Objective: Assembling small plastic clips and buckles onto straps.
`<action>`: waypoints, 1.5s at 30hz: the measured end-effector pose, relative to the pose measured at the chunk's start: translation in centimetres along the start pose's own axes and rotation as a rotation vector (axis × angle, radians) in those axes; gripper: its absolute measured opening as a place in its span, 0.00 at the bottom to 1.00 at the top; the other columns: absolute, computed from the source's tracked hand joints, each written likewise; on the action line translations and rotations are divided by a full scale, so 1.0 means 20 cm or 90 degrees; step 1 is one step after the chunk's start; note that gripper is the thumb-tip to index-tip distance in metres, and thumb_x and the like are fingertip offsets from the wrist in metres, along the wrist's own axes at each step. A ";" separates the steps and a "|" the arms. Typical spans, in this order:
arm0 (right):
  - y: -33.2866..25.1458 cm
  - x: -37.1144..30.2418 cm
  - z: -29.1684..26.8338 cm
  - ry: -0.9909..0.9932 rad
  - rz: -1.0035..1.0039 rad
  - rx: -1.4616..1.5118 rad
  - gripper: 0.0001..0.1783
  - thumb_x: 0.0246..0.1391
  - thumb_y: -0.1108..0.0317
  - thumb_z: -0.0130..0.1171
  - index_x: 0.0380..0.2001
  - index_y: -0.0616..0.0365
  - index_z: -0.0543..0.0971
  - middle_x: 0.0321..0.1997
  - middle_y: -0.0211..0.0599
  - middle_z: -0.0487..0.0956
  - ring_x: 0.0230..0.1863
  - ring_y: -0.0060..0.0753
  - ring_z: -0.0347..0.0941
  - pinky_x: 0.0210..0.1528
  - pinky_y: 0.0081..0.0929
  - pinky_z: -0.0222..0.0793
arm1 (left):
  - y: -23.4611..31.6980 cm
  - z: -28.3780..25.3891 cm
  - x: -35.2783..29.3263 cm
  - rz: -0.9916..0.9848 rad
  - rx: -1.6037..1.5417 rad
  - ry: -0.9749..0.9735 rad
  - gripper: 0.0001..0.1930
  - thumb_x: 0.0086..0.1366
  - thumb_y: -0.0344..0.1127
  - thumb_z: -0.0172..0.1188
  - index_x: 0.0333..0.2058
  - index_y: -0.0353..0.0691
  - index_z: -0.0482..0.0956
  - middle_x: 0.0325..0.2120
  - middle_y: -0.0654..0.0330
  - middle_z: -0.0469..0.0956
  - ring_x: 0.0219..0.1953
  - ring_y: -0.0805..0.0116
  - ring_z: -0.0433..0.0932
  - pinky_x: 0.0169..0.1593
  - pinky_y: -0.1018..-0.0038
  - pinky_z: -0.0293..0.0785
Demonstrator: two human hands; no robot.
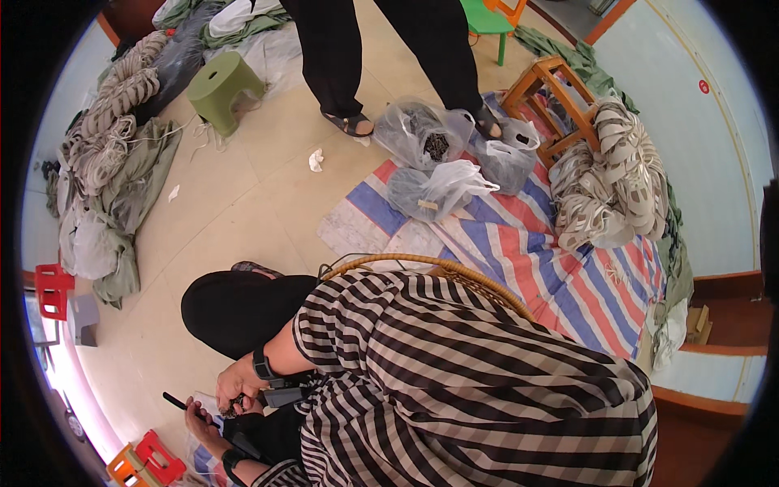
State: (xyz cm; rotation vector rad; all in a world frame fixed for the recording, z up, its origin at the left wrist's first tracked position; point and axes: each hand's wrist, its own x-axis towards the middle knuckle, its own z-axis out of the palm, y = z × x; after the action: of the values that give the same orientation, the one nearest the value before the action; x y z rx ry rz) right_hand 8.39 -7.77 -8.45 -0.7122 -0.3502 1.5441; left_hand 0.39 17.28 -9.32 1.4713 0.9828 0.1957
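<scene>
My left hand (pixel 201 424) is at the lower left, its fingers closed around a slim black stick-like tool (pixel 185 405) that juts out past them. Next to it, my right hand (pixel 237 380) has its fingers bent down over a small dark speckled piece (pixel 235 406). What exactly this piece is cannot be made out. The two hands are close together near my black-trousered legs. Each wrist wears a dark strap; a grey box (pixel 284 396) sits by the right one. My striped sleeve and torso fill the lower middle.
A wicker chair rim (pixel 422 258) curves beside me. Clear plastic bags (pixel 434 191), one with dark pieces, lie on a striped tarp (pixel 527 235). Another person stands ahead in black trousers (pixel 333 61). A green stool (pixel 223 89), wooden stool (pixel 560 105) and beige strap bundles (pixel 625 170) surround the floor.
</scene>
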 end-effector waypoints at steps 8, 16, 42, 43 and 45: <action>0.09 0.16 0.00 0.007 0.000 0.013 0.03 0.45 0.69 0.56 0.24 0.55 0.73 0.14 0.24 0.62 0.14 0.19 0.55 0.10 0.14 0.47 | -0.03 -0.06 0.00 -0.025 0.011 0.042 0.14 0.55 0.33 0.50 0.41 0.40 0.72 0.21 0.69 0.69 0.16 0.83 0.62 0.13 0.88 0.54; -0.03 -0.02 0.02 -0.057 0.085 0.058 0.03 0.46 0.70 0.57 0.25 0.56 0.74 0.15 0.25 0.64 0.14 0.19 0.56 0.11 0.14 0.48 | -0.05 -0.05 0.01 -0.064 0.055 0.040 0.10 0.52 0.39 0.59 0.30 0.42 0.72 0.19 0.70 0.67 0.16 0.81 0.61 0.16 0.86 0.53; 0.01 0.04 0.02 -0.042 0.074 0.002 0.08 0.50 0.66 0.53 0.22 0.56 0.71 0.16 0.30 0.65 0.10 0.19 0.53 0.09 0.11 0.46 | -0.05 -0.08 0.03 -0.041 0.026 0.027 0.12 0.56 0.35 0.50 0.40 0.40 0.72 0.21 0.69 0.68 0.17 0.82 0.62 0.14 0.87 0.53; 0.09 0.08 -0.07 0.071 -0.011 0.060 0.07 0.49 0.66 0.54 0.23 0.56 0.71 0.16 0.30 0.66 0.10 0.19 0.54 0.09 0.11 0.47 | -0.03 0.07 0.06 -0.042 0.037 0.000 0.13 0.56 0.35 0.50 0.40 0.39 0.72 0.22 0.68 0.69 0.17 0.82 0.62 0.14 0.87 0.53; 0.09 0.07 -0.07 0.158 -0.078 0.113 0.06 0.48 0.67 0.55 0.23 0.57 0.72 0.17 0.30 0.66 0.10 0.18 0.54 0.09 0.11 0.47 | -0.02 0.08 0.06 -0.045 0.041 0.005 0.13 0.56 0.34 0.50 0.40 0.39 0.72 0.22 0.68 0.69 0.17 0.82 0.62 0.14 0.87 0.53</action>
State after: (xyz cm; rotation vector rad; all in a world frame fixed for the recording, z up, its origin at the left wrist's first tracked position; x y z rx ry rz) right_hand 7.96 -6.86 -10.99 -0.7192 -0.0693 1.3347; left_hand 2.06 16.89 -10.50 1.4926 1.0539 0.1191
